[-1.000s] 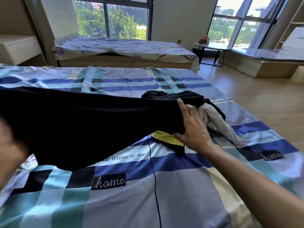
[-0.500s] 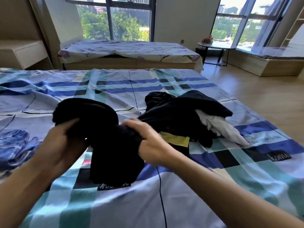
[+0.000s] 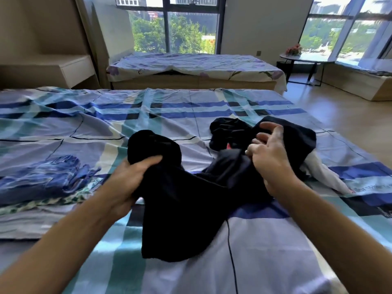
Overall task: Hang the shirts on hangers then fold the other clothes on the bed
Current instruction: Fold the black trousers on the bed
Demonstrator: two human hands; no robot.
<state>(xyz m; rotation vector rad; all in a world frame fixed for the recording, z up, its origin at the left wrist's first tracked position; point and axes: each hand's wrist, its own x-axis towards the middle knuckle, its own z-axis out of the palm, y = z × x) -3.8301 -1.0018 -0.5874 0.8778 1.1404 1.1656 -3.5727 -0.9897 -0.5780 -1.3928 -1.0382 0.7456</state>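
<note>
Draping limp and soft across the plaid bed (image 3: 265, 262), the black garment (image 3: 180, 209) bunches in the left hand (image 3: 131, 179), which clutches its rounded upper fold. The right hand (image 3: 271, 160) hovers released, fingers loosely curled, over the garment's right end, where a rumpled dark clothes pile (image 3: 301, 141) lies.

Strong daylight comes in through the window (image 3: 169, 30) at 12 o'clock and the corner window (image 3: 347, 32) at 2 o'clock, both washed out toward the top; the room is bright, the wooden floor (image 3: 350, 128) at 3 o'clock carries a pale sheen, and shadows on the bedspread (image 3: 148, 124) are soft. The black garment (image 3: 180, 209) at the centre reads as a flat dark mass with little fold detail; the right hand (image 3: 269, 158) is smeared by motion blur; the wide lens tilts the frames at 2 o'clock and stretches everything near the edges.
</note>
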